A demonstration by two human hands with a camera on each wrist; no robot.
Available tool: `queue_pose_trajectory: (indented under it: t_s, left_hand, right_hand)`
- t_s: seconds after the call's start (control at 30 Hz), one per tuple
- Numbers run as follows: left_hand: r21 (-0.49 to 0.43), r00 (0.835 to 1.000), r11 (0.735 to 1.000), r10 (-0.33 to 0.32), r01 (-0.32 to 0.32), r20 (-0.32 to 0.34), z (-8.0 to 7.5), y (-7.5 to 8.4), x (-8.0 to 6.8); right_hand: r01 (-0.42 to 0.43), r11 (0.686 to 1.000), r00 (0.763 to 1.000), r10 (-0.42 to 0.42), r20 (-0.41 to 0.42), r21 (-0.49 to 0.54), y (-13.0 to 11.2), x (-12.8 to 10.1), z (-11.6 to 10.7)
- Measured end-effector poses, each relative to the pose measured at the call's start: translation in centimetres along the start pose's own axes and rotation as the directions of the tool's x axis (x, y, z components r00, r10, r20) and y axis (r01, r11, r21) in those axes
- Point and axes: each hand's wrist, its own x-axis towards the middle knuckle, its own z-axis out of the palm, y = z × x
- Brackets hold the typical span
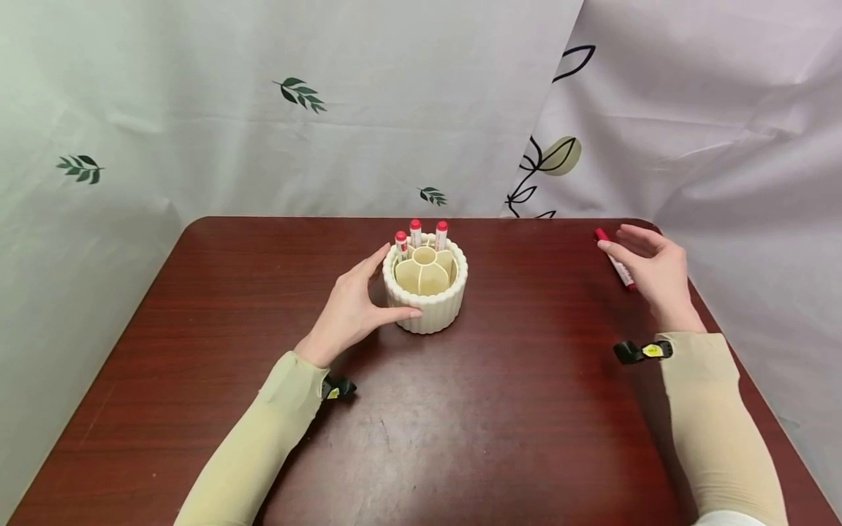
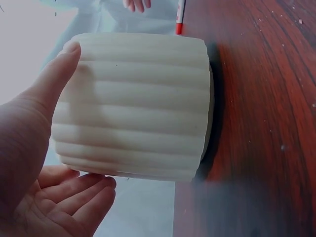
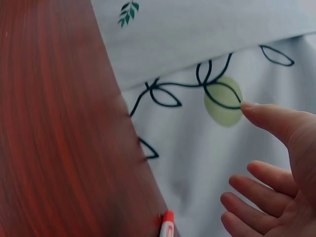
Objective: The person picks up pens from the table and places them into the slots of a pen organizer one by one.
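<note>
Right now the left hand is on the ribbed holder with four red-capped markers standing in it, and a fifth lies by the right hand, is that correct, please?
Not quite: the head view shows three markers standing in the holder, not four. The left hand does touch its ribbed wall, and one more marker lies on the table by the right hand.

A glossy wood-grain table (image 1: 500, 438), a matt ribbed holder (image 1: 427, 303), perhaps ceramic, and printed cloth backdrop (image 1: 395, 109).

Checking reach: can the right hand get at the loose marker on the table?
Probably yes. The right hand hovers open right beside the marker, which lies alone near the table edge; nothing blocks it.
</note>
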Motion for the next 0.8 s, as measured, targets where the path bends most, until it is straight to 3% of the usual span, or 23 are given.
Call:
queue_pose_trajectory:
  t_s: [0.27,0.47,0.67,0.8]
  left_hand:
    - [0.002,1.0,1.0,0.011,-0.011,-0.012,-0.2,0.0,-0.3]
    - [-0.003,1.0,1.0,0.009,-0.009,-0.008,-0.1,-0.1,-0.4]
    - [0.021,1.0,1.0,0.004,-0.004,-0.007,-0.2,0.1,-0.5]
    - [0.025,1.0,1.0,0.008,-0.007,-0.011,-0.3,0.2,-0.6]
  right_hand:
    - [-0.1,0.991,0.995,0.098,-0.021,-0.091,1.7,0.5,-0.9]
    - [-0.158,0.965,0.987,0.157,-0.022,-0.208,2.9,1.0,-1.3]
    - [-0.103,0.944,0.994,0.105,-0.011,-0.313,4.1,1.5,-1.4]
    - [-0.039,0.909,0.999,0.034,-0.02,-0.416,4.7,1.9,-1.3]
